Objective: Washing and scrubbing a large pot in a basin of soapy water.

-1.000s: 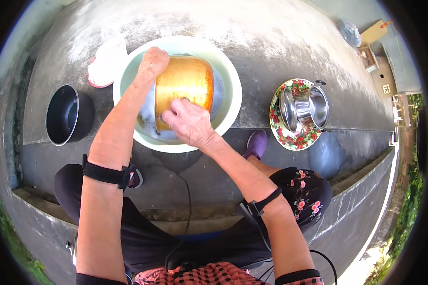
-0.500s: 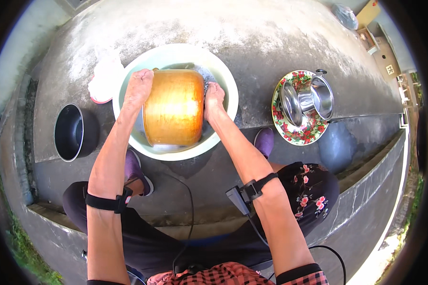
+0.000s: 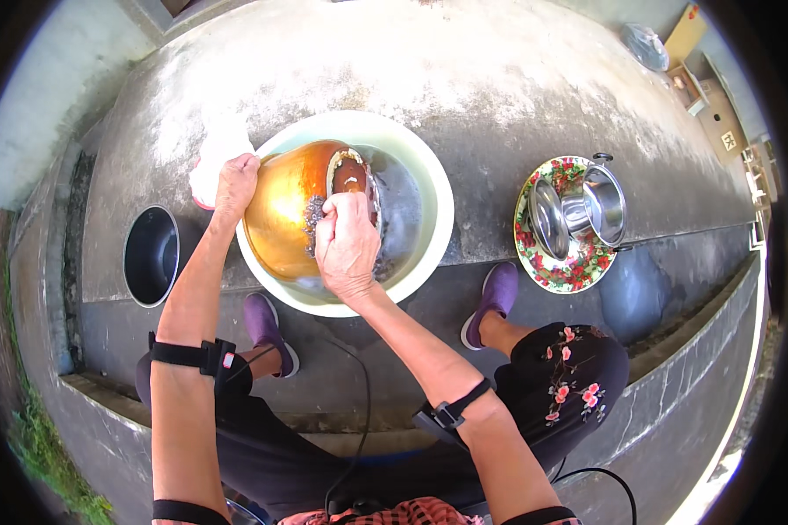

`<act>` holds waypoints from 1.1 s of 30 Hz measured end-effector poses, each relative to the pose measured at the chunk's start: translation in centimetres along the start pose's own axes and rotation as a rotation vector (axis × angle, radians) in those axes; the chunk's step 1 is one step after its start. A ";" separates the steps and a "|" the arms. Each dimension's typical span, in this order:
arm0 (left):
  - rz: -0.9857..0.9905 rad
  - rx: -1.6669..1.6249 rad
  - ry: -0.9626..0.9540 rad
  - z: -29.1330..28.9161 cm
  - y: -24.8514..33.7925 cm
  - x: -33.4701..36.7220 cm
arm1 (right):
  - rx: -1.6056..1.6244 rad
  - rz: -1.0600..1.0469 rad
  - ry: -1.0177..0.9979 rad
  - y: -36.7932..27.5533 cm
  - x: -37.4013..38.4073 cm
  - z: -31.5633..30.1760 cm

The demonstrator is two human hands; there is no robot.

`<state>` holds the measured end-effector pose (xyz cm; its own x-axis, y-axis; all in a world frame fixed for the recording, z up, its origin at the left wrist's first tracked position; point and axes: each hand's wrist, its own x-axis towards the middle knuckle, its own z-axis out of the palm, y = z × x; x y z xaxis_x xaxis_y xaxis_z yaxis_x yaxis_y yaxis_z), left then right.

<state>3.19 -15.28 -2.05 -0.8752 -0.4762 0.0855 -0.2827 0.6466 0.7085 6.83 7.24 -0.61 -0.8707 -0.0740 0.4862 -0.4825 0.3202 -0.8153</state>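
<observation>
A golden-brown, scorched metal pot (image 3: pixel 280 214) lies tilted on its side in a pale green basin (image 3: pixel 444 210) of cloudy water (image 3: pixel 404 206). Its stained bottom, with a dark reddish-brown patch, faces right. At the pot's left end my left hand (image 3: pixel 237 185) is closed on the rim. My right hand (image 3: pixel 348 241) is closed round a grey steel wool scrubber (image 3: pixel 313 217), pressed to the pot's wall beside the bottom edge. Part of the scrubber is hidden under the fingers.
A black pot (image 3: pixel 151 256) lies on the concrete at left. Behind the basin is a white plastic bag (image 3: pixel 223 140). A floral tray (image 3: pixel 578 276) at right carries a steel lid (image 3: pixel 547 219) and a small steel pot (image 3: pixel 604 206). My purple shoes (image 3: pixel 497 293) flank the basin's near side.
The pot has turned so that its bottom edge shows at the right. My right hand has moved from the pot's right end onto its near side, with the scrubber now visible.
</observation>
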 end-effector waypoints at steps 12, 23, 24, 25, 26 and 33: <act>0.286 0.234 0.275 0.5 3.0 -3.4 | 0.193 0.072 -0.034 0.4 1.4 0.3; 0.499 0.254 0.163 2.8 8.6 -7.1 | 0.090 -0.123 -0.047 -0.3 4.3 -1.1; 0.500 0.288 0.161 3.0 8.6 -6.9 | -0.061 -0.138 -0.090 -0.2 4.5 -1.4; 0.497 0.275 0.156 3.2 8.9 -6.7 | -0.218 -0.152 -0.130 0.1 4.8 -1.7; 0.507 0.303 0.134 3.5 9.3 -6.6 | -0.279 -0.096 -0.155 0.2 5.7 -1.7; 0.496 0.326 0.106 2.8 8.7 -6.2 | -0.358 0.178 -0.323 3.6 12.5 1.8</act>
<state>5.04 -5.09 1.65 -0.8940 -0.1168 0.4326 0.0292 0.9482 0.3164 -5.98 5.77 1.95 -0.9487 -0.2586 0.1818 -0.3104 0.6534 -0.6905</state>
